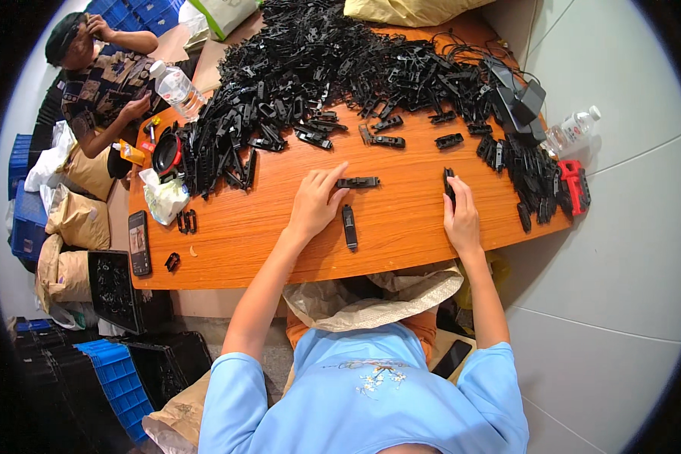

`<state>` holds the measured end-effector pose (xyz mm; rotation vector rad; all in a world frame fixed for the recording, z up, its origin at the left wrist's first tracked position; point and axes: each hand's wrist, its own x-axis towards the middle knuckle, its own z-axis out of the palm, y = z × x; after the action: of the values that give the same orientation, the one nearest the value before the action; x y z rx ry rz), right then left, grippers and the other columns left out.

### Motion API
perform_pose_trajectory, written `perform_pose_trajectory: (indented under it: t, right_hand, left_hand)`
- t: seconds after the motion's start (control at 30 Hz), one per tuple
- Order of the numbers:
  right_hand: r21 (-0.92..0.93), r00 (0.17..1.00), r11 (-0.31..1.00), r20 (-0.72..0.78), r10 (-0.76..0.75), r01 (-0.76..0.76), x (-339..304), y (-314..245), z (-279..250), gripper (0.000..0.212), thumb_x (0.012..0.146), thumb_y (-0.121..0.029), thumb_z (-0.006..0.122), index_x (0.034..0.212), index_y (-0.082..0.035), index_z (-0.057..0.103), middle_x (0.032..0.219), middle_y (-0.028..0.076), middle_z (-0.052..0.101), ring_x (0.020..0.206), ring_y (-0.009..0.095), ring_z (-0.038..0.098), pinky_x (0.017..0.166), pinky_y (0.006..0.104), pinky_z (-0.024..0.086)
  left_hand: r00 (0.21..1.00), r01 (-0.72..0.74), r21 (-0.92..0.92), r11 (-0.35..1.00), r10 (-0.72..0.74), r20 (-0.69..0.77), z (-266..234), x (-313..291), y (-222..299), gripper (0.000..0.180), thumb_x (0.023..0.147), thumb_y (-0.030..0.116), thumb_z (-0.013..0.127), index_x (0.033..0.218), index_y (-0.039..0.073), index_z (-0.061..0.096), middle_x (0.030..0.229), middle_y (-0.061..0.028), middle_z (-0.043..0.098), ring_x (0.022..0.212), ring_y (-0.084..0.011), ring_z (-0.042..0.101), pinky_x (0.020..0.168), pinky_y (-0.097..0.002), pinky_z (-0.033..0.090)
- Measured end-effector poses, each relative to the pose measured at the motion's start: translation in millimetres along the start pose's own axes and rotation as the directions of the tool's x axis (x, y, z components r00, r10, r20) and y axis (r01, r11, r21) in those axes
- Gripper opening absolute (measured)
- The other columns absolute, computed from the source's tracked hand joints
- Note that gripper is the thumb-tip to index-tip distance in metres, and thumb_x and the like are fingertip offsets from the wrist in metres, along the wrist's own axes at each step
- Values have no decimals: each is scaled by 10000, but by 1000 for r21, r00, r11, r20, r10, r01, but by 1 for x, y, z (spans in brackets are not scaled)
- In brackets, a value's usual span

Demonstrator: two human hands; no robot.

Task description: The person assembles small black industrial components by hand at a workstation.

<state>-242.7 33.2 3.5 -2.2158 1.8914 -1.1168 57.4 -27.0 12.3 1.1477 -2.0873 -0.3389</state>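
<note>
My left hand point(315, 203) is over the middle of the table, thumb and forefinger spread apart. The left end of a slim black plastic part point(359, 182) lies in the gap between them; I cannot tell whether they touch it. Just below, a second black plastic part point(349, 228) lies lengthwise towards me. On the right, my right hand point(462, 217) has its fingers closed on another narrow black plastic part point(449, 181), held near the tabletop. The fingers partly hide its lower end.
A big heap of black plastic parts point(318, 60) covers the far side of the wooden table point(280, 261). More parts point(530, 178) are piled at the right edge beside a red tool point(575, 188). A phone point(139, 242) lies far left. A person point(106, 83) sits at the upper left.
</note>
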Motion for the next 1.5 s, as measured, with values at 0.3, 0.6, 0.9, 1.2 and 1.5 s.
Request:
perform_pose_trajectory:
  t: [0.3,0.6,0.9,1.2,1.5]
  right_hand:
    - [149,974,965,-33,225,-218,0,3,-10,256,960,-73,498,1205,-29,555,1115,158,604,1074,325,572,868,385,487]
    - [-60,948,995,305,95,-80,13,-32,-22,473,840,-233,689,1276,-115,548,991,126,542,967,306,561,842,396,466]
    - [619,909,667,269,318,-416,17,-32,11,411,824,-106,681,1215,-40,572,990,118,593,785,233,610,693,324,492]
    - [231,983,970,183,30,-73,24,-55,35,361,818,-56,659,1165,1,577,1058,153,583,999,327,533,847,399,449]
    - [227,895,918,240,-376,325,47,-84,59,400,813,-30,602,1211,-4,568,1040,149,625,961,308,615,805,381,506]
  left_hand:
    - [980,-4,-10,1000,6,197,-8,22,15,524,780,-106,536,1256,108,578,1217,-125,564,1068,-281,551,910,-375,457]
    - [772,-345,97,934,223,596,-4,45,2,545,708,-66,588,1192,180,638,1283,-53,504,1139,-248,527,922,-363,487]
    - [918,-171,32,985,147,369,-12,29,-18,306,826,102,662,1132,96,652,1074,-79,581,997,-249,570,833,-357,485]
    - [997,-15,-151,988,25,66,6,-6,-16,454,781,54,707,1217,57,582,977,-84,661,928,-261,597,797,-342,500]
    - [999,43,-156,987,-42,10,6,-13,-11,506,768,87,705,1240,23,535,943,-112,671,891,-288,619,789,-368,511]
